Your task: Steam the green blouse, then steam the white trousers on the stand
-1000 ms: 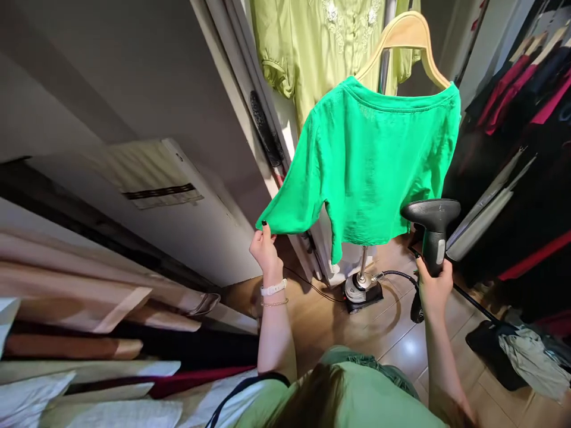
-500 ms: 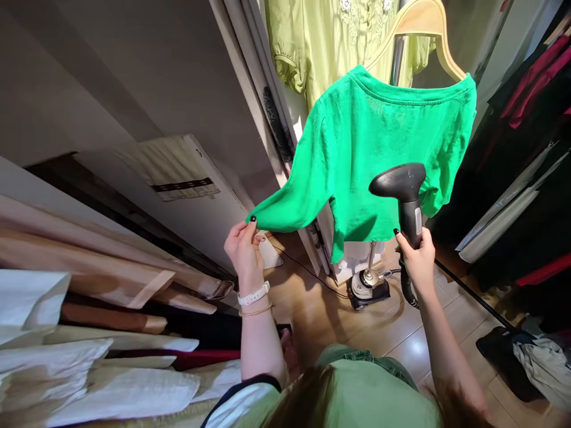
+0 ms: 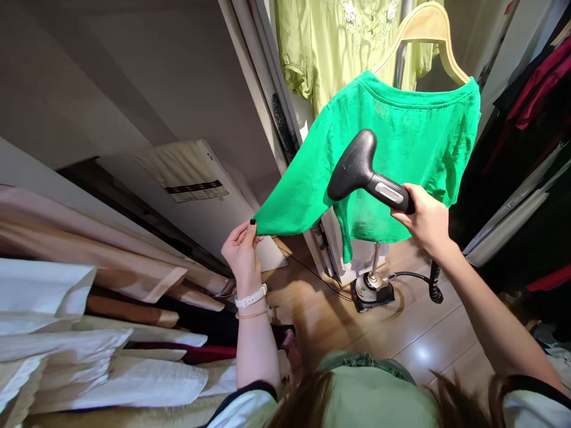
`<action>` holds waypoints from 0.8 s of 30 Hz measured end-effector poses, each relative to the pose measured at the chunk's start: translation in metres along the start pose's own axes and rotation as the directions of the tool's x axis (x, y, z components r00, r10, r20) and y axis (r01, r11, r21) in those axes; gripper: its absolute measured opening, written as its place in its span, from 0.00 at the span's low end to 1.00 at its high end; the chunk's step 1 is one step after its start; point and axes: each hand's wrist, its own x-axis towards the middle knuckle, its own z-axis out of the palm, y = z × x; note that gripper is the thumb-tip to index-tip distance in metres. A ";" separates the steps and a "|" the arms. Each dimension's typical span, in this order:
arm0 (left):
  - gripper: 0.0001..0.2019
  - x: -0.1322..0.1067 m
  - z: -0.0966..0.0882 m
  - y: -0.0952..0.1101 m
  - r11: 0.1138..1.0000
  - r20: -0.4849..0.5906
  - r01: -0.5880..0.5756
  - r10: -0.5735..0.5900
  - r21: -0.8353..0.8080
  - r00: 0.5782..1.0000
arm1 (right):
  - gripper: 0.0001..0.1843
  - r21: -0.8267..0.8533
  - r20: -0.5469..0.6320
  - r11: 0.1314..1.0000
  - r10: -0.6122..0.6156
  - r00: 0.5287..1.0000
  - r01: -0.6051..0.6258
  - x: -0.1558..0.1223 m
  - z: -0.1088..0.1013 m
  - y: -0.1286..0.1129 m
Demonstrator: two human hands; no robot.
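A bright green blouse point(image 3: 401, 137) hangs from a light wooden hanger point(image 3: 423, 27) on a metal pole. My left hand point(image 3: 243, 246) pinches the cuff end of its left-side sleeve, which is stretched out towards me, slanting down. In my right hand point(image 3: 426, 217) is a black garment steamer head point(image 3: 352, 169), gripped round its handle. The head is tilted to the left and lies in front of the blouse where sleeve and body meet; whether it touches the cloth I cannot tell. A ribbed black hose point(image 3: 435, 285) hangs below my right wrist.
The steamer's base point(image 3: 372, 291) stands on the wooden floor, with a thin cord running left. Behind the blouse hangs a yellow-green garment point(image 3: 330, 53). Pale clothes point(image 3: 147, 380) crowd the lower left, and dark clothes point(image 3: 504, 154) hang at the right.
My right hand has risen and turned the steamer head from upright to leaning left, moving it towards the sleeve. The held sleeve looks straighter and tauter. My left hand keeps its pinch.
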 end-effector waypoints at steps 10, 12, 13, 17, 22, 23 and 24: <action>0.15 0.026 -0.006 0.019 0.987 -0.023 -0.151 0.152 0.052 0.988 | 0.23 -0.390 0.132 0.835 -0.366 0.921 0.387 0.056 -0.037 0.006; 0.12 0.030 -0.009 0.023 0.997 -0.017 -0.056 0.056 -0.061 0.998 | 0.24 -0.390 0.128 0.829 -0.381 0.916 0.400 0.066 -0.043 0.005; 0.10 0.032 -0.010 0.026 0.990 0.003 0.014 -0.013 -0.137 1.000 | 0.24 -0.386 0.122 0.832 -0.382 0.916 0.398 0.071 -0.045 0.004; 0.08 0.036 -0.013 0.039 0.893 0.105 0.244 -0.220 -0.378 0.970 | 0.25 -0.346 0.098 0.859 -0.368 0.925 0.378 0.078 -0.049 0.002; 0.14 0.027 -0.012 0.053 0.900 0.204 0.216 -0.146 -0.380 0.968 | 0.26 -0.315 0.080 0.880 -0.347 0.934 0.354 0.069 -0.046 0.011; 0.18 0.025 -0.012 0.054 0.917 0.215 0.195 -0.125 -0.348 0.969 | 0.26 -0.315 0.078 0.882 -0.343 0.936 0.349 0.067 -0.045 0.014; 0.21 0.023 -0.011 0.053 0.937 0.205 0.161 -0.100 -0.309 0.974 | 0.26 -0.315 0.077 0.885 -0.337 0.938 0.343 0.064 -0.044 0.017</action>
